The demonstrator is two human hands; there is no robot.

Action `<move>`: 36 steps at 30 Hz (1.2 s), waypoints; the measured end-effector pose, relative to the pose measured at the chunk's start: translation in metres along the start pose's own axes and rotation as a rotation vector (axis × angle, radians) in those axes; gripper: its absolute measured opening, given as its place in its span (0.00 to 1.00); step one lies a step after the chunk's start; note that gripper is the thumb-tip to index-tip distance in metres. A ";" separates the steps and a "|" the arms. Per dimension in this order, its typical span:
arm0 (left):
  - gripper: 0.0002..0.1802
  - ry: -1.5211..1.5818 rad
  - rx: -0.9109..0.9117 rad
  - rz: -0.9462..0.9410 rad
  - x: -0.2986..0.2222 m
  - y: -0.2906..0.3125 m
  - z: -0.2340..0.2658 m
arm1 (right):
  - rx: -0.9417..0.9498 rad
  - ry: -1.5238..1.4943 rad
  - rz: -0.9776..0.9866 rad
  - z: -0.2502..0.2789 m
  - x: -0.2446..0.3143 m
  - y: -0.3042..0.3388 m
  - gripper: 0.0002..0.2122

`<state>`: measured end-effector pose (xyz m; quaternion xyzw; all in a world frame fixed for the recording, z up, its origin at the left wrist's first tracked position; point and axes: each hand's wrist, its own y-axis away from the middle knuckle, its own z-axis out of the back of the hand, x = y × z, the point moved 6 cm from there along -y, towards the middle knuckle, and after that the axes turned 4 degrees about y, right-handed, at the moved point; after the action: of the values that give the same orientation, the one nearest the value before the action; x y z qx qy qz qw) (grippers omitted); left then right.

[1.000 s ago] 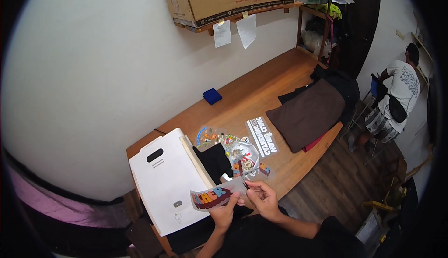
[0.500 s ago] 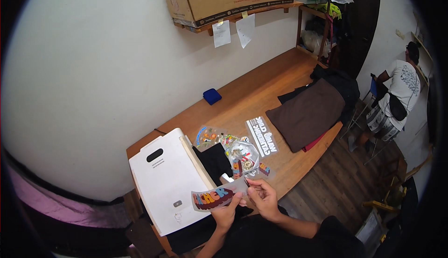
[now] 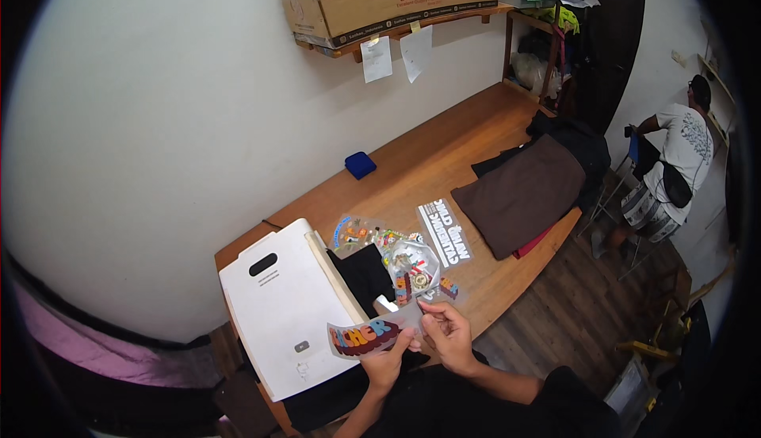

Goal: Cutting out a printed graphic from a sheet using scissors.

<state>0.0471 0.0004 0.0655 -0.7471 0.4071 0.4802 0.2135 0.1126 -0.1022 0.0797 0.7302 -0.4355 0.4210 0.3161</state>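
Observation:
Just above the table's near edge, a curved strip of clear transfer film (image 3: 365, 336) with colourful block lettering is held up. My left hand (image 3: 386, 364) is closed on its lower edge, thumb on top. Further right, my right hand (image 3: 447, 336) pinches the film's other end between thumb and fingers. A small dark sliver shows at those fingertips; I cannot make out what it is. Beyond the hands lies a clear plastic bag (image 3: 412, 262) with small printed pieces in it. A colourful printed film sheet (image 3: 358, 234) and a white-lettered film sheet (image 3: 444, 233) lie flat near it.
A white heat-press-like machine (image 3: 285, 311) takes up the table's left end, with black cloth (image 3: 366, 275) beside it. A blue box (image 3: 360, 164) sits near the wall. Folded dark garments (image 3: 527, 188) lie at right. A person (image 3: 680, 153) sits at far right. Above hangs a shelf with a cardboard box (image 3: 404, 2).
The lettered film has tilted and shifted slightly to the right at its left end. Both hands keep nearly the same place. The person at far right has moved an arm slightly.

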 end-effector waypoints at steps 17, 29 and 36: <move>0.14 0.006 -0.040 -0.034 -0.007 -0.004 0.000 | 0.031 -0.020 0.067 0.008 -0.004 0.000 0.11; 0.10 0.061 -0.065 -0.069 -0.012 -0.005 0.001 | 0.122 0.219 0.180 0.006 -0.008 0.012 0.13; 0.10 0.053 -0.077 -0.062 -0.010 -0.005 0.002 | 0.113 0.198 0.169 0.007 -0.012 0.012 0.12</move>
<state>0.0484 0.0089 0.0727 -0.7795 0.3705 0.4687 0.1882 0.1014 -0.1085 0.0673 0.6624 -0.4379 0.5398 0.2794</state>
